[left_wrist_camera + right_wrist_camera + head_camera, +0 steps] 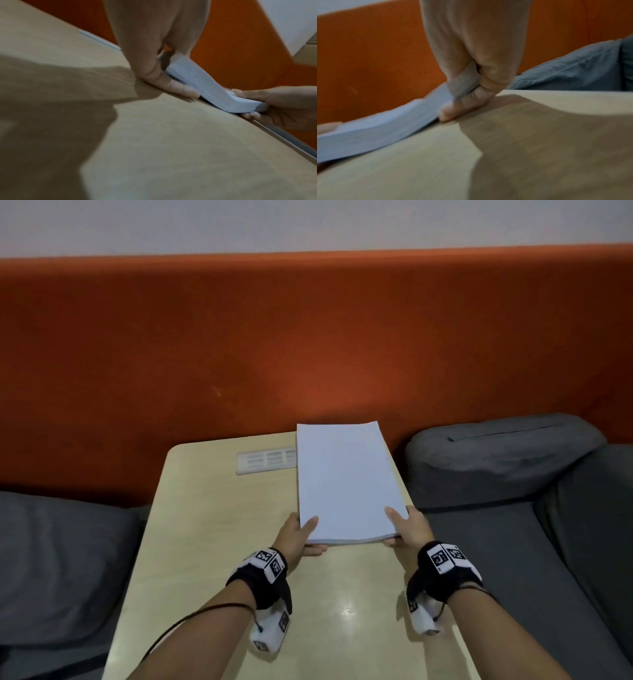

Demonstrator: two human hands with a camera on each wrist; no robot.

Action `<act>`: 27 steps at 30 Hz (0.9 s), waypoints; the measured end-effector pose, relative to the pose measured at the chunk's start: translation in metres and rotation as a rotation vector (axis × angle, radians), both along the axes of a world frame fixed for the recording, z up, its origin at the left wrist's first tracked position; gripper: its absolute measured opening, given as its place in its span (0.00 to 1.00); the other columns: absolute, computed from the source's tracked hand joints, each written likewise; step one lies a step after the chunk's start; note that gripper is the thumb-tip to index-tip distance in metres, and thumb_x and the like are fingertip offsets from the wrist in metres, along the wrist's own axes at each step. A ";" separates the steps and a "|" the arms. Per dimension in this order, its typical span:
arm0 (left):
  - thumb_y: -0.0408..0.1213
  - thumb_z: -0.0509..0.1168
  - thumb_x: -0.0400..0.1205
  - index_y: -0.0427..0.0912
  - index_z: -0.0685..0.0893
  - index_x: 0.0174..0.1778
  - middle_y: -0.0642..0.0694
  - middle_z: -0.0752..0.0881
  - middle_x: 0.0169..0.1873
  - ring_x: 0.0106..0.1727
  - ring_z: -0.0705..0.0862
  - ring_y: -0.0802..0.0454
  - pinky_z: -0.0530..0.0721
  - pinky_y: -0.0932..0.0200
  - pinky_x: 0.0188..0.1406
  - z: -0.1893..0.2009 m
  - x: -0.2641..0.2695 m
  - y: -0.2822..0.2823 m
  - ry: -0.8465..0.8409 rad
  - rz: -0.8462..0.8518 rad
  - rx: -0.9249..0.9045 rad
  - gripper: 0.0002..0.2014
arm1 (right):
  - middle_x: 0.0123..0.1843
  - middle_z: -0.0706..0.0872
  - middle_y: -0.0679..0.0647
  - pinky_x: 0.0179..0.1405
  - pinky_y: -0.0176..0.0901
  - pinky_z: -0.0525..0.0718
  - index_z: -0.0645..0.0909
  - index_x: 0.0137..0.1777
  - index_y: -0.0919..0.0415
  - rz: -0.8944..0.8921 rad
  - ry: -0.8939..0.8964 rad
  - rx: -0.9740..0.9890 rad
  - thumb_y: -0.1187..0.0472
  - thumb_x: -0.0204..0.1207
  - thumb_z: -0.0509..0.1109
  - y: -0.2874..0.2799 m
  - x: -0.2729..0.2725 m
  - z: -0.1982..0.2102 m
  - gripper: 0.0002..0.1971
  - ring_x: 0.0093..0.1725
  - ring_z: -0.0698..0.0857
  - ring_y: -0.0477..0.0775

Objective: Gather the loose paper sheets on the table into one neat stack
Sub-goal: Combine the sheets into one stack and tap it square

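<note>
Both hands are on the same thing here: the left hand [297,534] pinches the near-left corner of the paper stack [346,481], thumb on top and fingers tucked underneath, and the right hand [407,525] does the same on the near-right corner. The stack is plain white, pretty thick, edges squared up nicely, near end lifted a bit and sagging between the grips. It sits over the right half of the light wooden table [212,542], partly covering a white socket panel [265,461]. Grey cushions [496,453] either side, orange wall [239,344] behind.
</note>
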State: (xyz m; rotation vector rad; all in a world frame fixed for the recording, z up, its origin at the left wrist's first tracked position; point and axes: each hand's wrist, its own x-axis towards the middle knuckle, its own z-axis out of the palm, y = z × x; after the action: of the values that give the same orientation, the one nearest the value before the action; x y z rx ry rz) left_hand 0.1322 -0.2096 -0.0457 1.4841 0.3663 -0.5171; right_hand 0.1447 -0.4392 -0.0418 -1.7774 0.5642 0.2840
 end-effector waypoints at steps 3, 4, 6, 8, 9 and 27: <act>0.42 0.60 0.84 0.38 0.66 0.70 0.37 0.78 0.64 0.40 0.88 0.40 0.89 0.47 0.48 -0.005 0.013 -0.001 0.066 -0.046 -0.033 0.21 | 0.40 0.80 0.56 0.16 0.39 0.83 0.72 0.56 0.68 0.008 0.051 -0.037 0.55 0.81 0.64 -0.002 0.012 0.001 0.14 0.23 0.82 0.56; 0.41 0.60 0.85 0.38 0.65 0.70 0.37 0.77 0.66 0.37 0.88 0.41 0.88 0.46 0.48 -0.004 0.017 -0.003 0.082 -0.052 -0.040 0.21 | 0.40 0.80 0.56 0.13 0.37 0.80 0.72 0.55 0.68 0.018 0.049 -0.065 0.56 0.82 0.63 -0.003 0.016 0.000 0.13 0.18 0.80 0.54; 0.39 0.58 0.86 0.38 0.62 0.69 0.41 0.74 0.64 0.29 0.85 0.45 0.88 0.48 0.42 -0.003 0.021 -0.009 0.118 -0.024 -0.032 0.19 | 0.42 0.81 0.60 0.11 0.34 0.75 0.72 0.55 0.68 0.041 0.035 -0.123 0.56 0.82 0.63 -0.006 0.024 -0.001 0.13 0.11 0.75 0.50; 0.37 0.55 0.87 0.38 0.58 0.70 0.41 0.70 0.62 0.22 0.79 0.49 0.85 0.54 0.29 -0.004 0.023 -0.016 0.157 -0.009 -0.020 0.18 | 0.46 0.81 0.61 0.12 0.34 0.75 0.72 0.56 0.68 0.071 0.048 -0.183 0.55 0.82 0.62 -0.010 0.033 -0.002 0.14 0.13 0.76 0.50; 0.37 0.54 0.87 0.38 0.56 0.72 0.41 0.69 0.63 0.20 0.76 0.50 0.82 0.57 0.25 -0.004 0.025 -0.017 0.174 -0.005 -0.026 0.20 | 0.47 0.81 0.61 0.14 0.35 0.78 0.72 0.56 0.68 0.090 0.062 -0.208 0.54 0.82 0.62 -0.010 0.036 -0.001 0.15 0.15 0.77 0.51; 0.37 0.53 0.86 0.54 0.58 0.68 0.38 0.73 0.61 0.21 0.67 0.51 0.70 0.60 0.23 0.012 0.031 -0.020 0.268 -0.037 0.101 0.16 | 0.67 0.77 0.65 0.57 0.51 0.77 0.72 0.67 0.70 0.210 0.100 -0.658 0.48 0.83 0.58 -0.003 0.040 0.003 0.25 0.64 0.78 0.66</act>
State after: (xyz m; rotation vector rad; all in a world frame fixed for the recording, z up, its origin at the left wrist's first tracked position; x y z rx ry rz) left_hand 0.1631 -0.2298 -0.0340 1.5239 0.5831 -0.7391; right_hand 0.1852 -0.4422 -0.0385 -2.4786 0.5816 0.3594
